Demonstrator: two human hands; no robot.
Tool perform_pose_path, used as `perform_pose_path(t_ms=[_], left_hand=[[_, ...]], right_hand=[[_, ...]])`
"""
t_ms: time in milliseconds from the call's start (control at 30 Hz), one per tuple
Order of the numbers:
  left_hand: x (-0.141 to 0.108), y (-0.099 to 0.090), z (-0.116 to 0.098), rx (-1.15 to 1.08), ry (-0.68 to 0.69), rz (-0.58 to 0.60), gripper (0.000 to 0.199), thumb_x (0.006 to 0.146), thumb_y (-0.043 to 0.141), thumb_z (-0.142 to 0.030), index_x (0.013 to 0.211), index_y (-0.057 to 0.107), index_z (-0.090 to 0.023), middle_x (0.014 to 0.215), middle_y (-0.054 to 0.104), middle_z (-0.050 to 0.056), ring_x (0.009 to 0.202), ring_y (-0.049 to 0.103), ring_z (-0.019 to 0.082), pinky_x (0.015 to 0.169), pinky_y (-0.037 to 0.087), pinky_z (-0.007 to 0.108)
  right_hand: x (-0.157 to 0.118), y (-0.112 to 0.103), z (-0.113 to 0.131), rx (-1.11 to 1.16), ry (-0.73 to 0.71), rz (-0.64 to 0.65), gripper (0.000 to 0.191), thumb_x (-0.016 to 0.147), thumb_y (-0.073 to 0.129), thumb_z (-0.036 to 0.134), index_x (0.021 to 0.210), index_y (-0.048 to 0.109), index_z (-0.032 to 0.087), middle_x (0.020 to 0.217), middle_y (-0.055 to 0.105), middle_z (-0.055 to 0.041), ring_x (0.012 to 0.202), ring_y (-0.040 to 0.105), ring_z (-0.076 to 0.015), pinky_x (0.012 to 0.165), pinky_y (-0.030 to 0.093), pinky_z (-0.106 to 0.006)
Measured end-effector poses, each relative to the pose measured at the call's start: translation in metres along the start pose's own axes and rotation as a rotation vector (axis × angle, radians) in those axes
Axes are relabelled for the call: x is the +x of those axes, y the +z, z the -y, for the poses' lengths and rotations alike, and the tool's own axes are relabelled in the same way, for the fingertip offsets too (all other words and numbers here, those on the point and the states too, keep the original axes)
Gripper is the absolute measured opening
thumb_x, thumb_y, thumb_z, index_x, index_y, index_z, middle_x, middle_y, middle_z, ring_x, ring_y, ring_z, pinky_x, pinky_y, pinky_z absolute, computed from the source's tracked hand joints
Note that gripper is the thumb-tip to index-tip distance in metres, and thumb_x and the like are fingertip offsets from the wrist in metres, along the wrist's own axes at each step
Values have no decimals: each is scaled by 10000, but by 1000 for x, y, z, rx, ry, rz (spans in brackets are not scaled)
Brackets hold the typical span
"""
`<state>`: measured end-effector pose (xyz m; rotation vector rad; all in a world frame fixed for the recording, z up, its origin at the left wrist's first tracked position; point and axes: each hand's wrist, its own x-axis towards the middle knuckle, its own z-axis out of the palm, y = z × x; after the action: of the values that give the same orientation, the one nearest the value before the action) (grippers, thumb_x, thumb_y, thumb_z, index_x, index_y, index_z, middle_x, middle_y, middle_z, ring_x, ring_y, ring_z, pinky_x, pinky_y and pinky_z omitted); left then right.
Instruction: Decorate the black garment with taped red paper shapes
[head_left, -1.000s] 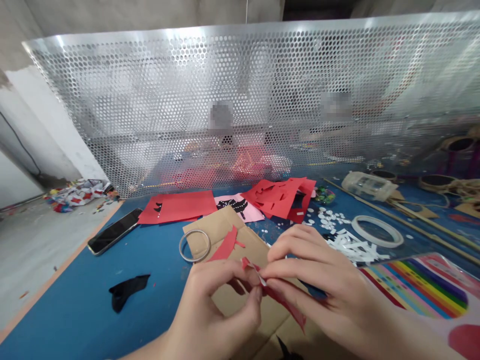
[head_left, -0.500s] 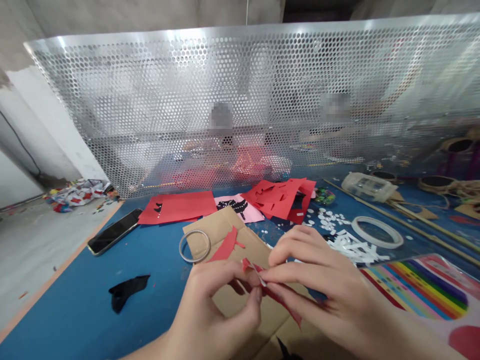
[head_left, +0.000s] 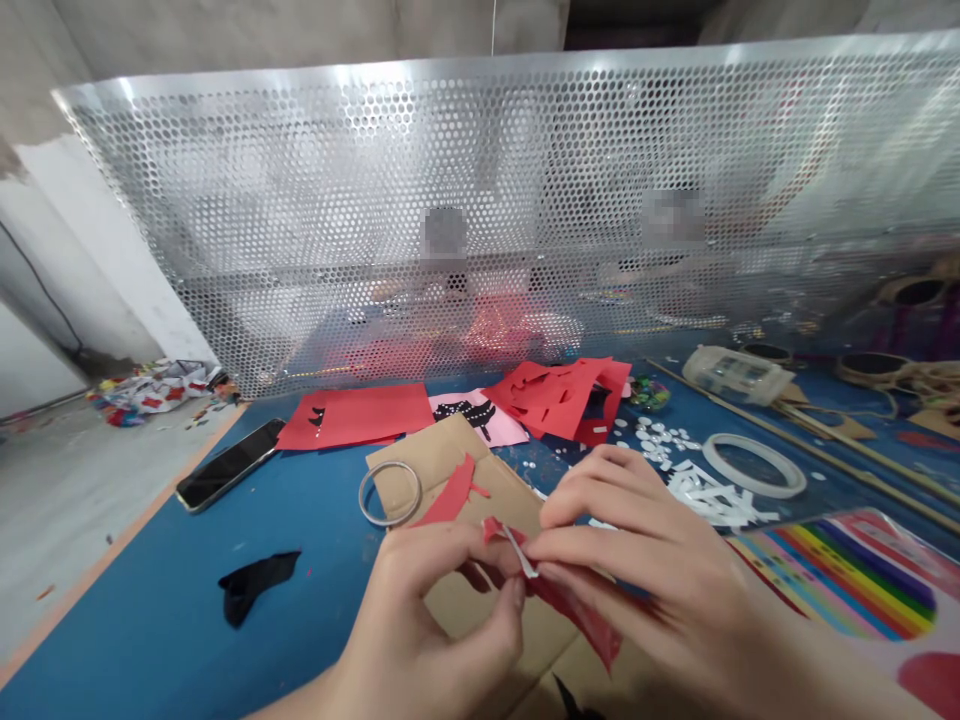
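Your left hand (head_left: 442, 610) and right hand (head_left: 645, 590) grip a red paper strip (head_left: 577, 622) together between their fingertips, with a white sliver (head_left: 520, 552) at the pinch. The strip hangs over a cardboard sheet (head_left: 457, 470) on the blue tabletop (head_left: 150, 600). On the cardboard, to the far left of your hands, lie a red cutout (head_left: 450, 497) and a ring (head_left: 389, 493). Farther off lie red sheets (head_left: 356, 415). To the right are white scraps (head_left: 712, 497) and a tape roll (head_left: 754, 465). To the left are a phone (head_left: 229, 463) and a black scrap (head_left: 255, 587).
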<state>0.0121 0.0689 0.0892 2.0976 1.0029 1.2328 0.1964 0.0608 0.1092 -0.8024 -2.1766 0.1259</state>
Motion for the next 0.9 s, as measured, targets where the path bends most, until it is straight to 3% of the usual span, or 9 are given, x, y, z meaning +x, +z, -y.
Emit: perform_pose_path(t_ms=[433,900], left_hand=[[4,2,-1,22,176,11,154,661,548,-10,703,612,-144,608,645,-4,543,594,102,555,466,180],[1,1,-1,45,98,20,144,672,570,-42,682,607,-181,593,638,-37,544,596,106,542,463,181]], right_hand=[[2,1,6,-83,-16,-12,189,899,474,111,863,638,198,767,590,6,722,488,-131,771,308,-325],[2,3,5,-81,-6,6,186,902,450,115,789,585,174,788,588,-9,743,492,-140,784,336,-329]])
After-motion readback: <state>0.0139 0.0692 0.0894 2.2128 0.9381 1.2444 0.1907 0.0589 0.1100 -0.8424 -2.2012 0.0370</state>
